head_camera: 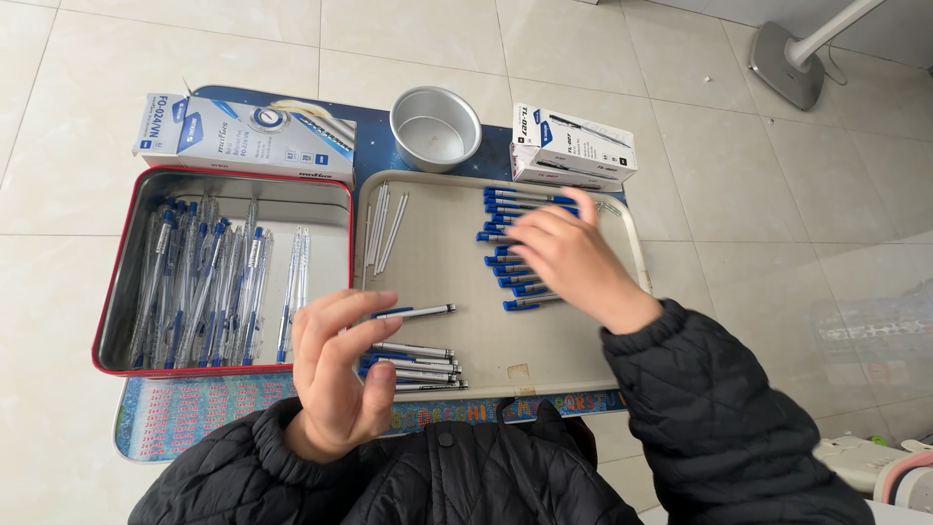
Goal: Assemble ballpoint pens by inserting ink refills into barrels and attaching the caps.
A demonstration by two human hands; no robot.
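The right hand (pixel 569 255), grip released with fingers spread, rests over the row of blue pen caps (pixel 515 248) at the beige tray's (pixel 437 262) right edge. The left hand (pixel 335 374), grip released, hovers above the pen parts (pixel 413 362) near the tray's front edge.

Left hand (pixel 335 374) apparently holds a pen (pixel 413 313); right hand (pixel 573 258) rests on capped pens (pixel 515 248), beige tray (pixel 447 253).
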